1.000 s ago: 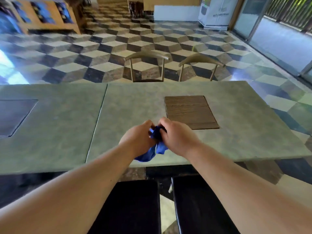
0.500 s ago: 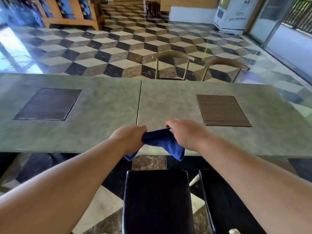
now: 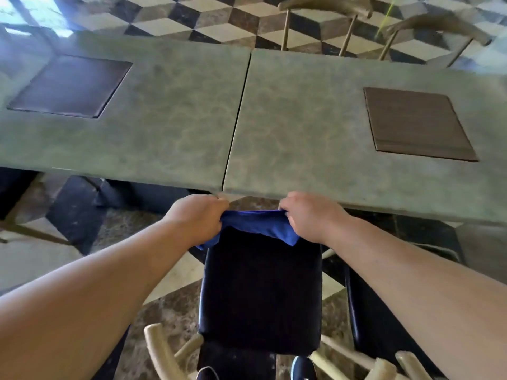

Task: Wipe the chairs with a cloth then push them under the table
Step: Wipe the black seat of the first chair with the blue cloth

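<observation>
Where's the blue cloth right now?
In the head view, centre frame: the blue cloth is held stretched between the left hand and right hand, over the far edge of the black chair seat, just short of the table.

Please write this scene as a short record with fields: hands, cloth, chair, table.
left hand: grips the left end of the cloth
right hand: grips the right end
cloth: blue, stretched between both hands above the front of the chair
chair: black seat, mostly out from under the table
table: grey-green, two slabs meeting at a seam
</observation>
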The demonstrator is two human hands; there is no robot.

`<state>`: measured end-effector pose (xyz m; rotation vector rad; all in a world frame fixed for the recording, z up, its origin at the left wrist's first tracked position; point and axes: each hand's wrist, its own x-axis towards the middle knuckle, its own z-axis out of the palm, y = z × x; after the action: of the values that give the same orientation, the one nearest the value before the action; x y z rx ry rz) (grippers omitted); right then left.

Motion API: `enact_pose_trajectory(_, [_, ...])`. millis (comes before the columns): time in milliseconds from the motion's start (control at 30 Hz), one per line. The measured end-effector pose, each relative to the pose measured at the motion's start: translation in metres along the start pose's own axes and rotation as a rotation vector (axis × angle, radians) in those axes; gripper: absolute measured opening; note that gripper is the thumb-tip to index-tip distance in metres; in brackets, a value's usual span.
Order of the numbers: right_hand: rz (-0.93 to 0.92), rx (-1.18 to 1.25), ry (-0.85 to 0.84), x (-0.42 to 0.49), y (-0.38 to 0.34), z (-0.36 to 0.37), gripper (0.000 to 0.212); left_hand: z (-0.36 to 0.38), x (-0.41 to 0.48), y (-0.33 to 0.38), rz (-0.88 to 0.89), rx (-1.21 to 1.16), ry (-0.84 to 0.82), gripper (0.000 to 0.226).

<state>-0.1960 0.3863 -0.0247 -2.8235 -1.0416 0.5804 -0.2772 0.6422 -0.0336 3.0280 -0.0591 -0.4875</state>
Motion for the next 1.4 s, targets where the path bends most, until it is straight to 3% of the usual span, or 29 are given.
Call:
enact_pose_trajectory(200, [-0.01, 0.019, 0.09, 0.026, 0.01, 0.104, 0.014, 0.086, 0.02, -0.003, -0.117, -0.072, 0.037, 0.026])
enact_pose_trajectory(367, [-0.02, 0.049, 0.236, 0.066, 0.019, 0.163, 0.006, 0.146, 0.051, -0.012, -0.174, -0.148, 0.16, 0.016])
enact_pose_trajectory(500, [-0.034, -0.043, 0.289, 0.103, 0.029, 0.207, 0.015, 0.194, 0.08, -0.023, -0.153, -0.182, 0.215, 0.017])
enact_pose_trajectory(600, [-0.032, -0.086, 0.157, 0.117, 0.031, 0.25, 0.024, 0.234, 0.09, -0.02, -0.177, -0.224, 0.099, 0.026])
enact_pose_trajectory(700, [-0.047, -0.096, -0.083, 0.117, 0.02, 0.294, 0.029, 0.272, 0.081, -0.015, -0.181, -0.27, -0.184, 0.034])
enact_pose_trajectory(767, [-0.056, -0.07, -0.037, 0.119, 0.011, 0.312, 0.034, 0.293, 0.065, -0.015, -0.204, -0.292, -0.215, 0.047])
enact_pose_trajectory(833, [-0.043, 0.035, -0.017, 0.126, -0.002, 0.325, 0.047, 0.309, 0.051, -0.018, -0.352, -0.322, -0.173, 0.073])
enact_pose_trajectory(933, [-0.042, 0.136, -0.132, 0.146, -0.019, 0.342, 0.054, 0.327, 0.043, -0.022, -0.585, -0.392, -0.34, 0.11])
enact_pose_trajectory(1033, [-0.059, 0.079, -0.14, 0.169, -0.025, 0.355, 0.053, 0.338, 0.045, -0.021, -0.625, -0.437, -0.398, 0.124])
enact_pose_trajectory(1233, [-0.041, 0.059, -0.097, 0.204, -0.035, 0.357, 0.057, 0.349, 0.044, -0.022, -0.619, -0.42, -0.327, 0.11])
enact_pose_trajectory(1300, [-0.022, 0.055, -0.093, 0.192, -0.042, 0.362, 0.06, 0.349, 0.048, -0.03, -0.645, -0.544, -0.331, 0.08])
enact_pose_trajectory(1400, [-0.051, 0.053, -0.105, 0.157, -0.055, 0.373, 0.06, 0.346, 0.057, -0.047, -0.793, -1.018, -0.392, 0.01])
